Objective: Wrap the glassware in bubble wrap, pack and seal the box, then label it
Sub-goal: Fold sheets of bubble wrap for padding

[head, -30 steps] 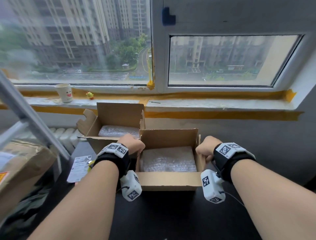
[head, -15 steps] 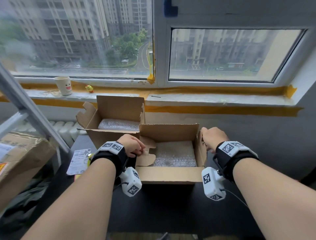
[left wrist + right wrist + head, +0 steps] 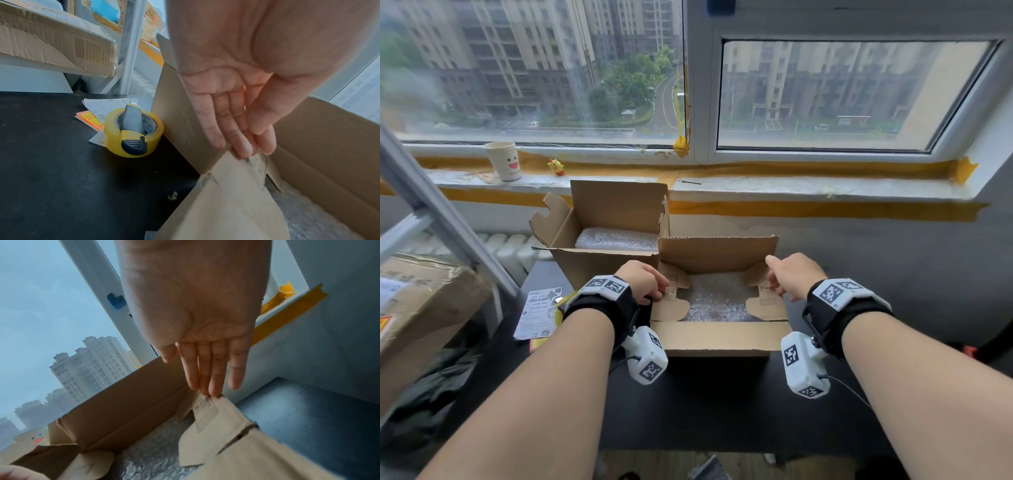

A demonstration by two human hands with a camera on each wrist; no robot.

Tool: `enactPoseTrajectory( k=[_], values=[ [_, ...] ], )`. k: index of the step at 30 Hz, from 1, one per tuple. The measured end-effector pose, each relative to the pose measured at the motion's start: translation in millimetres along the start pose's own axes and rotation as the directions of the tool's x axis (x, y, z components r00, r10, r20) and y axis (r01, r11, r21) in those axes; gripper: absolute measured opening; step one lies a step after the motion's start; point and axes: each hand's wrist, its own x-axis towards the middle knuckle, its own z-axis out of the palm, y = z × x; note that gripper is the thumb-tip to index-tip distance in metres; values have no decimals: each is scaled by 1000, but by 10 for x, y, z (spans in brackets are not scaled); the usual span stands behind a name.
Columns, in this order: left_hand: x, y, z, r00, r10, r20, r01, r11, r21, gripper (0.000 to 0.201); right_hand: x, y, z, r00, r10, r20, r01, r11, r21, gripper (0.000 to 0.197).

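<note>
A brown cardboard box (image 3: 717,339) stands on the black table in front of me, with a bubble-wrapped bundle (image 3: 717,301) lying inside. My left hand (image 3: 645,282) presses the left side flap (image 3: 671,303) inward with straight fingers (image 3: 242,146). My right hand (image 3: 789,277) pushes the right side flap (image 3: 765,301) inward the same way, fingertips (image 3: 211,391) on its edge. The far flap (image 3: 719,251) stands upright and the near flap hangs outward. A yellow tape roll in a dispenser (image 3: 133,133) sits just left of the box.
A second open box (image 3: 602,236) holding bubble wrap stands behind on the left. Printed label sheets (image 3: 537,311) lie on the table (image 3: 705,404) at left. A paper cup (image 3: 503,161) and small yellow toy (image 3: 556,167) sit on the windowsill. A worn carton (image 3: 417,301) rests on a shelf at far left.
Both hands moved from the box's outer sides to its side flaps and folded them inward over the bubble wrap, the left first, then the right.
</note>
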Motion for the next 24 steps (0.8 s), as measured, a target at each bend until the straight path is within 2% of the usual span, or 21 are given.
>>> enactPoseTrajectory(
  k=[2,4,5,7,8,10,11,12,14,15,17,19,20,21,22,24],
  values=[
    [2,-4,-4,1000,-1,6,1,1000,3,32,-7,-57,-18,998,-26,64,34,991,-130,70],
    [-3,7,-6,1000,2,9,-2,1000,18,32,-75,-176,-50,975,-61,216,120,954,-273,89],
    [-3,15,-3,1000,2,11,-2,1000,27,32,-116,-242,-65,947,-66,315,185,913,-363,102],
    [-2,28,1,1000,5,13,-6,999,43,32,-231,-402,-102,860,11,510,317,772,-551,120],
    [-6,31,0,1000,6,12,-7,999,49,31,-310,-484,-108,809,76,583,372,701,-608,118],
    [-5,20,-4,1000,8,9,-9,999,53,31,-404,-587,-77,730,159,664,411,674,-614,111],
    [-1,8,-4,1000,11,9,-12,999,50,32,-436,-593,-41,729,148,668,408,690,-598,111],
    [-3,-1,-2,1000,15,9,-15,999,45,33,-461,-562,4,757,114,644,401,697,-594,105],
    [-6,-15,2,1000,25,10,-26,999,39,33,-542,-515,121,841,-28,540,408,687,-601,70],
    [-7,-19,0,999,31,12,-31,999,34,33,-586,-500,167,862,-68,502,416,660,-625,55],
    [-26,-24,-19,999,32,22,-32,999,16,35,-559,-503,232,855,-46,516,429,620,-657,56],
    [-44,-28,-47,1000,17,23,-17,1000,-15,38,-499,-580,178,810,72,583,426,611,-667,61],
    [-55,-33,-67,1000,9,16,-9,999,-31,40,-447,-615,129,789,128,600,418,604,-679,56],
    [-62,-42,-85,1000,5,8,-5,999,-46,41,-389,-639,71,803,131,581,396,613,-684,45],
    [-74,-48,-103,1000,1,1,-1,998,-57,41,-331,-636,6,838,83,540,366,649,-667,38],
    [-80,-60,-124,1000,-6,-15,5,998,-59,42,-245,-565,-96,909,-60,412,314,749,-583,41]
  ],
)
